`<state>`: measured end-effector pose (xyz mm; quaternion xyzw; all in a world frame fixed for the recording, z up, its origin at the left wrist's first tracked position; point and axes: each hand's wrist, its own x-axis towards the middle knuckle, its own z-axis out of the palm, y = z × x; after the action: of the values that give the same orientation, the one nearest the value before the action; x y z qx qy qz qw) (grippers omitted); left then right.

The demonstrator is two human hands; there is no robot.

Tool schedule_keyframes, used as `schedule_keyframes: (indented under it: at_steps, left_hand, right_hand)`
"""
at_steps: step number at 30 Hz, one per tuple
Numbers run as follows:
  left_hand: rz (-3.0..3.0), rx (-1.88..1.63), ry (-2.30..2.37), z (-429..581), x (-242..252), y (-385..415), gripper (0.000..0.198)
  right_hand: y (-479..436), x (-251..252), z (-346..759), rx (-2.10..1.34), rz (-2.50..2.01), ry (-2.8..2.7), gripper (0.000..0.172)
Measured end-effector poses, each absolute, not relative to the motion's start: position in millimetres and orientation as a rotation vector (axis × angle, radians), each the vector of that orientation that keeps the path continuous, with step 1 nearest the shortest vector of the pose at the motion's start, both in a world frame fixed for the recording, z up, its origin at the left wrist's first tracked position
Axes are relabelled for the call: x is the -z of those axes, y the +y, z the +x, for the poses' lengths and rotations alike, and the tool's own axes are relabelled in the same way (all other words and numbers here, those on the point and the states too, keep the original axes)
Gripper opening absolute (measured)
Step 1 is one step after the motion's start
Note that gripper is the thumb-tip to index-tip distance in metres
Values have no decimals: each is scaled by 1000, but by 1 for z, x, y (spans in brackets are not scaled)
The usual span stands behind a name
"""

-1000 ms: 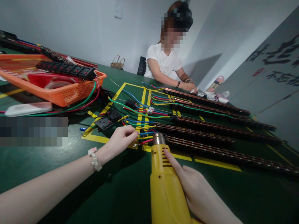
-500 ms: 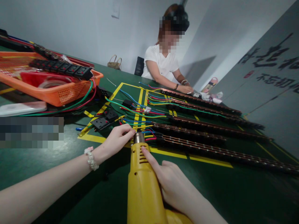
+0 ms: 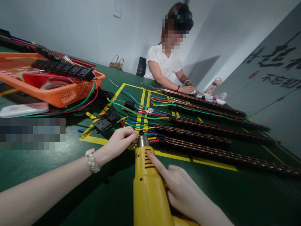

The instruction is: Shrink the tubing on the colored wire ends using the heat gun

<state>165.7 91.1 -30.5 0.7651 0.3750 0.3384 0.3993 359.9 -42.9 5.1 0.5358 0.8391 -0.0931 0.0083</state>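
Note:
My right hand [image 3: 182, 191] grips a yellow heat gun [image 3: 150, 188], index finger stretched along its barrel. Its metal nozzle [image 3: 143, 141] points at the coloured wire ends [image 3: 150, 136] of the nearest long black strip [image 3: 223, 155]. My left hand [image 3: 121, 139], with a bead bracelet on the wrist, pinches a thin wire right beside the nozzle. Several more long black strips [image 3: 207, 128] with red, blue, green and yellow wires lie side by side on the green table [image 3: 235, 194].
An orange basket [image 3: 61, 94] with a black power strip [image 3: 63, 69] on it stands at the left. Two black sockets [image 3: 105, 121] lie inside the yellow tape marking [image 3: 94, 139]. A person in a white shirt [image 3: 164, 64] sits across the table, hands on a strip.
The heat gun and my right hand moved left from the strip's end toward my left hand, then shifted slightly right. My left hand kept its pinch in place.

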Motion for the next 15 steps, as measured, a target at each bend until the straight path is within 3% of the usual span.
schedule_keyframes:
  at_steps: [15]
  left_hand:
    - [1991,-850,1012,166,31,90,40]
  right_hand:
    - [-58,-2,396,241,1881,2582,86]
